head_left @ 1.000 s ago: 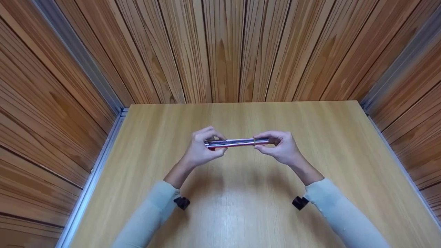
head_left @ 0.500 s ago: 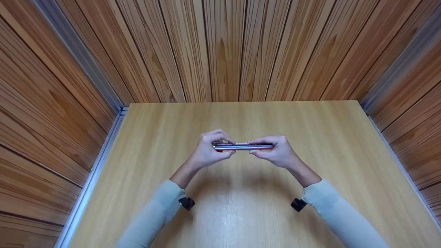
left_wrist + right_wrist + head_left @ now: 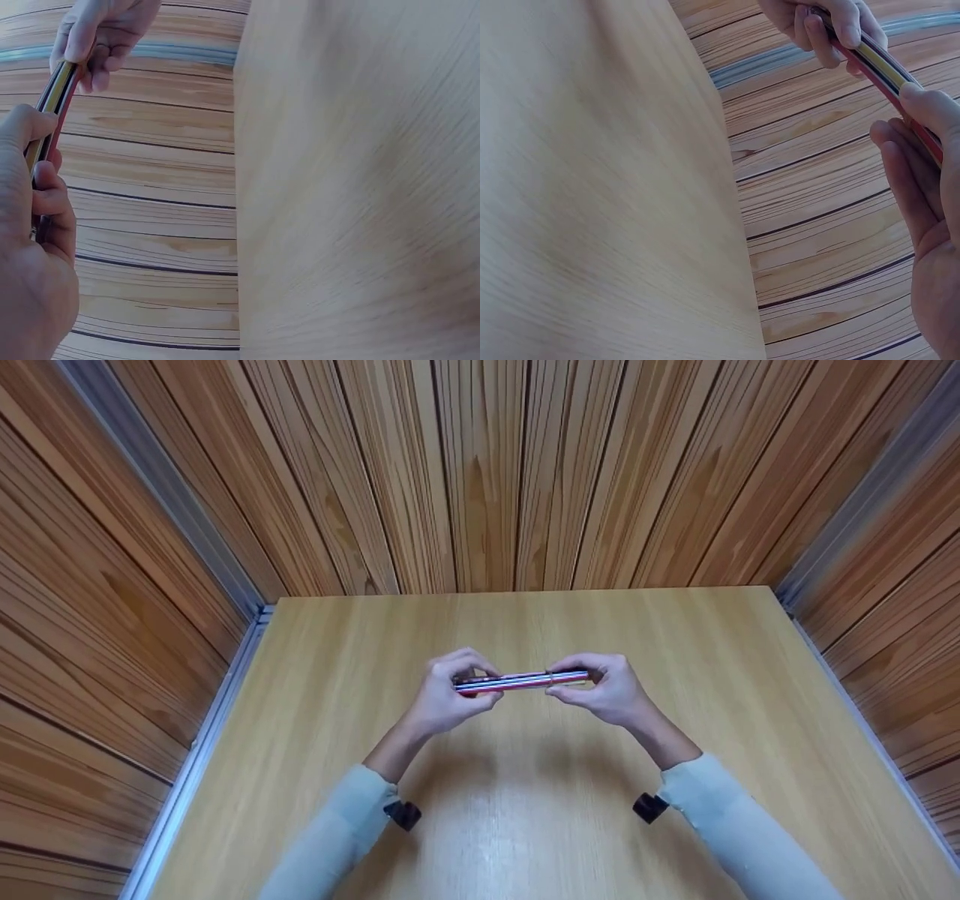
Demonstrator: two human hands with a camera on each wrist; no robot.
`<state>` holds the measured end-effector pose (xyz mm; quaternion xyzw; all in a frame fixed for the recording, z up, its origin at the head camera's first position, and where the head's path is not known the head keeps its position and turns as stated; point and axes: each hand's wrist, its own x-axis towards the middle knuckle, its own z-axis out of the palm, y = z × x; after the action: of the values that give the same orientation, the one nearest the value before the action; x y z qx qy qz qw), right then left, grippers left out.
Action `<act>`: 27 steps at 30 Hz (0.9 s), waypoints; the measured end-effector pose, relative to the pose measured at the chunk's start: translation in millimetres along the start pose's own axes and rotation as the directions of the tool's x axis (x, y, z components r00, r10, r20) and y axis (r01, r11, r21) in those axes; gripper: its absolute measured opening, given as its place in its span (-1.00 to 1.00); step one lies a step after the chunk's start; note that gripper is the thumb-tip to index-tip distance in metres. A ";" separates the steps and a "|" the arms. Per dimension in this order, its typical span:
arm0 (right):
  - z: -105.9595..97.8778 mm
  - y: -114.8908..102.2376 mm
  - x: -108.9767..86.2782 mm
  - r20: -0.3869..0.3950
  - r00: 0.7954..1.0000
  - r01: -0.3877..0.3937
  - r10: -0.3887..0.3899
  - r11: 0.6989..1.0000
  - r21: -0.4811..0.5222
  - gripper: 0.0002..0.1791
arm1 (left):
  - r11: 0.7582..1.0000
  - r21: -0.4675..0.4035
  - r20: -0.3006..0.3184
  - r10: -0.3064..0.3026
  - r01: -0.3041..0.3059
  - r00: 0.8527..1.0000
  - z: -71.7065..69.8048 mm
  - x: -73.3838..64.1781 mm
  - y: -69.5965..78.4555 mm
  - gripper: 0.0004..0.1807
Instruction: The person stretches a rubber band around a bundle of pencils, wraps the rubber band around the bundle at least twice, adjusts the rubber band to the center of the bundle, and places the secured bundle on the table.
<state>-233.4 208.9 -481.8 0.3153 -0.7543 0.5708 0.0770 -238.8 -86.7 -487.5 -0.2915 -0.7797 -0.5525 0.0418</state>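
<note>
While the left hand [image 3: 441,701] pinches one end of a slim striped bundle [image 3: 523,681], the right hand [image 3: 616,694] grips its other end, the desk [image 3: 517,840] below it.

A pale, wood-grained tabletop [image 3: 525,626] fills the middle and bottom of the head view — its far edge running just above the frame's centre, its sides spreading toward the lower corners — with soft shadows [image 3: 461,761] lying below centre and a whitish sheen [image 3: 491,847] at bottom centre.
</note>
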 end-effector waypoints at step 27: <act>-3.8 -5.8 3.4 -0.015 1.000 0.013 -0.014 1.000 -0.009 -0.69 | 0.999 0.025 -0.048 0.024 -0.023 0.999 3.1 -0.3 6.8 -0.76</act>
<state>-233.7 210.2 -474.2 0.3157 -0.7541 0.5691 0.0879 -234.4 -82.5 -483.1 -0.2866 -0.7817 -0.5494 0.0707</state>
